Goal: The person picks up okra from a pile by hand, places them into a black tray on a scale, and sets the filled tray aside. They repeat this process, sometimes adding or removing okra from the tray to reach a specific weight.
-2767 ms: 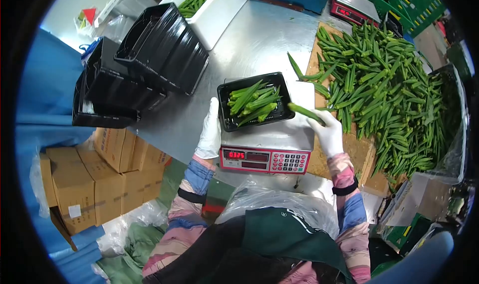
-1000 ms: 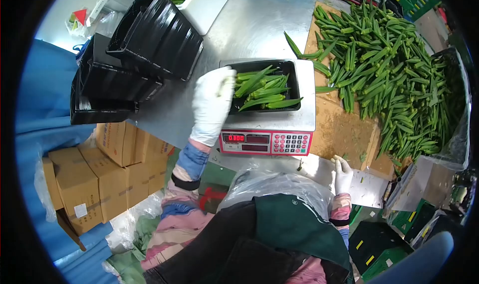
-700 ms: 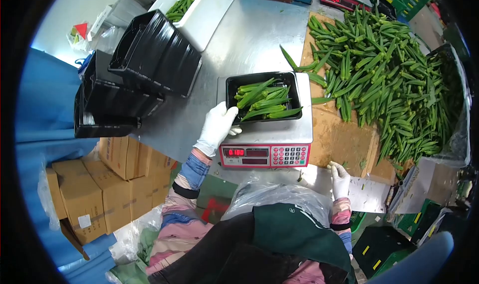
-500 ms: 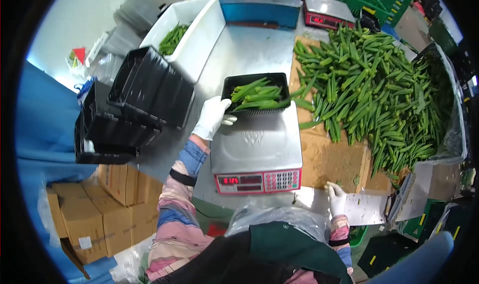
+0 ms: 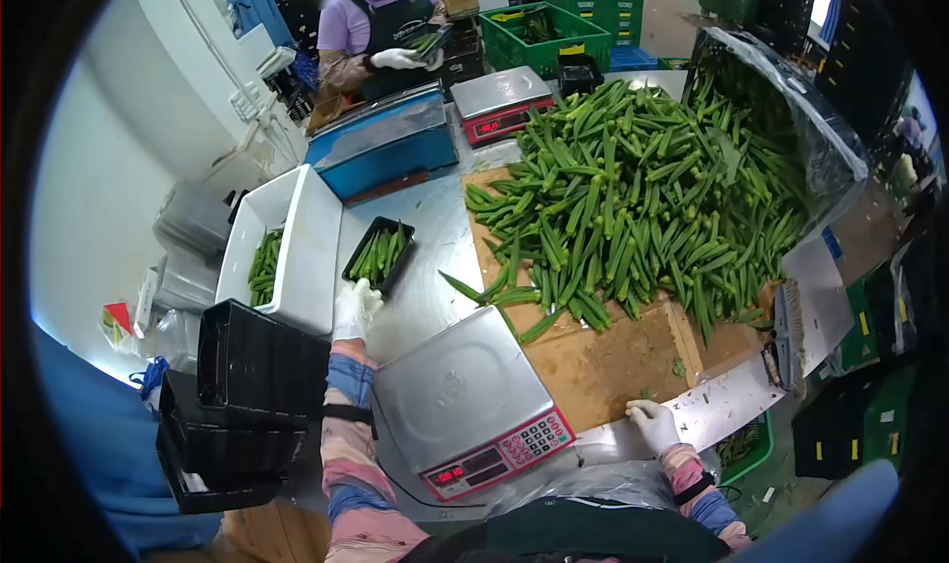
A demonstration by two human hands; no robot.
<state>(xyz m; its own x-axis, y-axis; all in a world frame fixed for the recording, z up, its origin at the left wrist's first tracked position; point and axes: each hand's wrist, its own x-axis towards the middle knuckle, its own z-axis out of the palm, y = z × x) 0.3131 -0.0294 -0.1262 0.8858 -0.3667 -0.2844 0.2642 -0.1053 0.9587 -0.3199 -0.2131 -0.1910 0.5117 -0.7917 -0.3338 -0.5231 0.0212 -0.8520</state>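
The left hand (image 5: 356,311) has its grip on the near end of 1 black tray (image 5: 397,266) of okra, between the white bin (image 5: 314,257) and scale (image 5: 465,390). Its long axis slants away and rightward across the worktop (image 5: 420,301). The right hand's (image 5: 654,427) fingers curl loosely; cannot tell if closed.

Red-and-silver scale (image 5: 470,395), green okra (image 5: 633,197), white bin (image 5: 308,257), pink-and-blue patterned sleeves (image 5: 351,464)
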